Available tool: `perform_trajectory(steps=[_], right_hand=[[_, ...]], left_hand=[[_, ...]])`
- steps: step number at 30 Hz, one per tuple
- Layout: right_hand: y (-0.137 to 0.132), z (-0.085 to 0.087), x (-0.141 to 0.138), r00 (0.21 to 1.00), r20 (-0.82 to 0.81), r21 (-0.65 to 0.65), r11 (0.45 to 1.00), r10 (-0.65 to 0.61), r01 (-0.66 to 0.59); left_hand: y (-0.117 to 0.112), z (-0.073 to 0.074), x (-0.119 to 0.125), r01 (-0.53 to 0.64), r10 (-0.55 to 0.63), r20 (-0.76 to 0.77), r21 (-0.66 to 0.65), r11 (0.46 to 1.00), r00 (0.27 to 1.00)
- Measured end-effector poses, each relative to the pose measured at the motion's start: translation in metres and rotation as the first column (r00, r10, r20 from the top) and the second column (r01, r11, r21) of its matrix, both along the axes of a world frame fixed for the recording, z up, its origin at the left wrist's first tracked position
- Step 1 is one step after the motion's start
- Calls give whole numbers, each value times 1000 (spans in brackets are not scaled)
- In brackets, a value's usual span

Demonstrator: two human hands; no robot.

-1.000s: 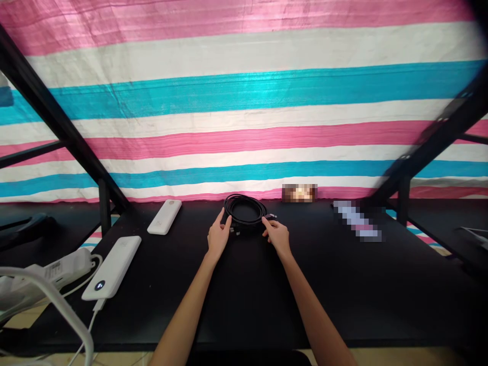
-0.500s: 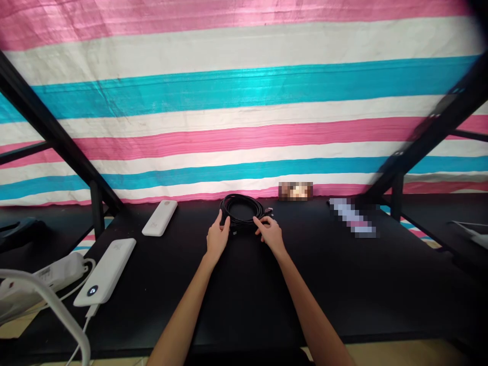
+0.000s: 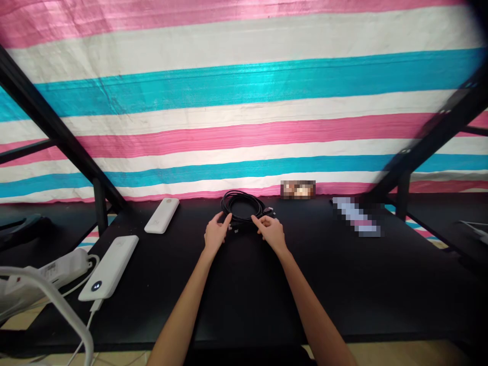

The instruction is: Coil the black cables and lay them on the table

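Note:
A coil of black cable [image 3: 244, 205] lies near the back of the black table [image 3: 244, 295]. My left hand [image 3: 215, 233] rests at the coil's near left edge, fingers spread and lightly touching the cable. At the coil's near right edge is my right hand [image 3: 271, 231], its index finger stretched onto the cable and the other fingers loosely curled. Small cable plugs show between the two hands and just right of the coil.
Two white power banks lie on the left, one [image 3: 163, 215] at the back and one [image 3: 111, 266] near the front with a lit indicator and a cable plugged in. A white power strip [image 3: 49, 274] sits at far left. Black frame struts slant up on both sides. Two blurred-out items lie at the back right.
Both hands have drawn back slightly toward me along the coil's near edge, and the left hand's fingers have loosened from the cable. The coil stays in place.

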State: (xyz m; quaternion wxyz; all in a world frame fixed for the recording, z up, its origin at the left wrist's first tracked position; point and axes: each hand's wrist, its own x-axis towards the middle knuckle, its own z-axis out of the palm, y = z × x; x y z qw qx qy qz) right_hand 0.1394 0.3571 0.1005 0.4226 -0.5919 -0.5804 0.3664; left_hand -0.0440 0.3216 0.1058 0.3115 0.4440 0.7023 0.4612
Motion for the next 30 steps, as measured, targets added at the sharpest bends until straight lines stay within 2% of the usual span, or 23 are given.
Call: perform_trajectory(steps=[5,8,10,14,16,22,26,30], right_hand=[[6,5,13,981,-77,82,980,-178,184],[8,4,16,968,-104,93,967,-228,237],[9,1,15,974,-94,75,974,-207,214],[9,-4,9,994,-43,5,995,-96,96],[9,-6,6,999,-25,-26,999,-41,41],[11,-8,6,1000,-14,-78,997,0,-1],[12,-9,9,999,-36,-92,996,-21,17],[11,-8,8,997,-71,-126,992,-29,20]], left_hand=[[2,-1,-13,-129,124,42,144,981,991],[3,0,-12,-163,160,30,210,964,987],[4,1,-8,-123,122,19,238,964,992],[6,4,-2,38,-35,-15,243,969,999],[7,5,-2,56,-50,-30,215,975,998],[26,12,-3,-69,75,-152,39,997,985],[37,19,2,-78,45,-313,-93,993,949],[37,20,6,-54,-35,-411,-203,978,911]])
